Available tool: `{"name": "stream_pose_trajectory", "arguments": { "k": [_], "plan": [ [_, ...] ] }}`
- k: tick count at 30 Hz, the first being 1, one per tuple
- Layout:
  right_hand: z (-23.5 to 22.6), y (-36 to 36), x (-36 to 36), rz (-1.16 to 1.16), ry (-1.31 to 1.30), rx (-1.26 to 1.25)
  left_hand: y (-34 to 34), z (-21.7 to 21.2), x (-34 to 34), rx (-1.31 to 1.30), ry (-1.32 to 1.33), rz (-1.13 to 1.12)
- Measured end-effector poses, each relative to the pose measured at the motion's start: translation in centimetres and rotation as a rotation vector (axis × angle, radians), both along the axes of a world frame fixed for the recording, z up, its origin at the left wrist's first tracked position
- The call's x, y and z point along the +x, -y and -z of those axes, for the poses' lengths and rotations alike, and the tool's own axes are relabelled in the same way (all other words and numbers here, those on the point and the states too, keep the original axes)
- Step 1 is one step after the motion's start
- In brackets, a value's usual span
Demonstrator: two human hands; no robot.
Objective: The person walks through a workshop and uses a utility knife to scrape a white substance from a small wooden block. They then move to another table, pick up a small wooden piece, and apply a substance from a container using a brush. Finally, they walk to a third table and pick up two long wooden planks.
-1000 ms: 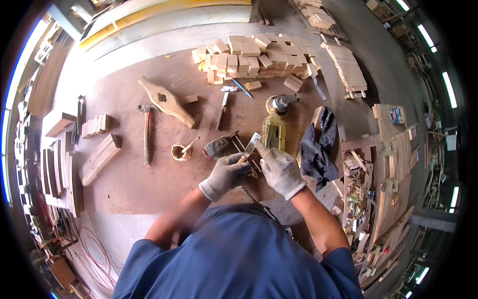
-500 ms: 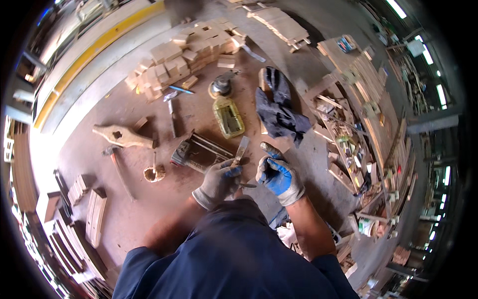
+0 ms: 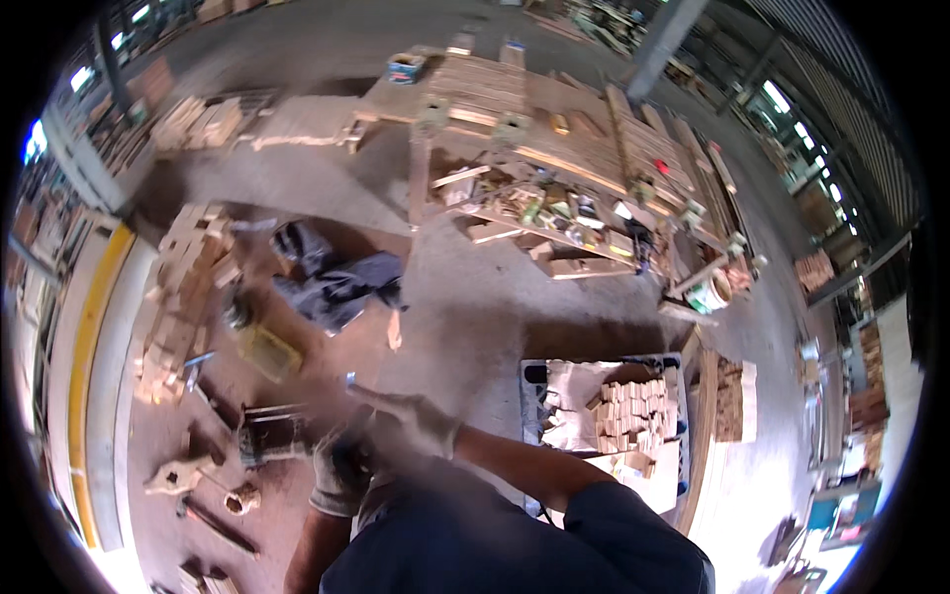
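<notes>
My gloved left hand [image 3: 334, 477] is closed in front of my body. Blur and a smeared patch cover its fingers. It seems to hold the flat-bladed tool seen more clearly earlier; a small bright tip [image 3: 350, 378] shows above the hands. My gloved right hand [image 3: 427, 421] lies across it, fingers stretched leftward near that tip, with nothing visible in its grip. Left of the hands lie a clamp-like metal tool with two rods [image 3: 267, 450], a yellow plastic tray [image 3: 271, 354], a hammer [image 3: 220, 528] and a shaped wooden piece [image 3: 183, 475].
Wooden blocks [image 3: 183, 297] are stacked at the left, with a dark cloth [image 3: 341, 287] beside them. A crate [image 3: 534, 406] of small wood pieces stands right of my arm. Ahead is a low workbench [image 3: 475, 89] with offcuts [image 3: 554, 213] and a bucket [image 3: 711, 292].
My view has swung right, so the floor tools sit further left and the crate shows fully. My right hand has moved from beside the left hand to across it, fingers pointing left.
</notes>
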State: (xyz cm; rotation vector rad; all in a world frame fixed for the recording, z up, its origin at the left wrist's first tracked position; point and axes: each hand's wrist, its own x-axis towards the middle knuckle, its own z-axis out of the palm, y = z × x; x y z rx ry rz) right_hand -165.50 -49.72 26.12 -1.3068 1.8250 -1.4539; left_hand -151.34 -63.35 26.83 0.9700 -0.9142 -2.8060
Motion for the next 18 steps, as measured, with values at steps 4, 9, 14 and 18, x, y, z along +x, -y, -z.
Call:
{"name": "stream_pose_trajectory", "arguments": {
  "k": [4, 9, 14, 18],
  "plan": [
    [5.1, -4.1, 1.1, 0.083, -0.067, 0.077, -2.7, 1.1, -0.3, -0.069, -0.030, -0.166],
    [-0.1, -6.9, 1.6, 0.256, -0.255, 0.077, -3.5, 0.3, -0.7, -0.073, 0.021, 0.050],
    [-2.1, -6.9, 4.4, 0.283, -0.544, 0.215, -5.3, -0.8, 0.6, -0.134, 0.019, 0.159],
    [2.1, -5.8, 8.0, 0.202, -0.659, 0.371, -3.3, -1.4, 3.5, -0.152, -0.020, 0.055]
  ]
}}
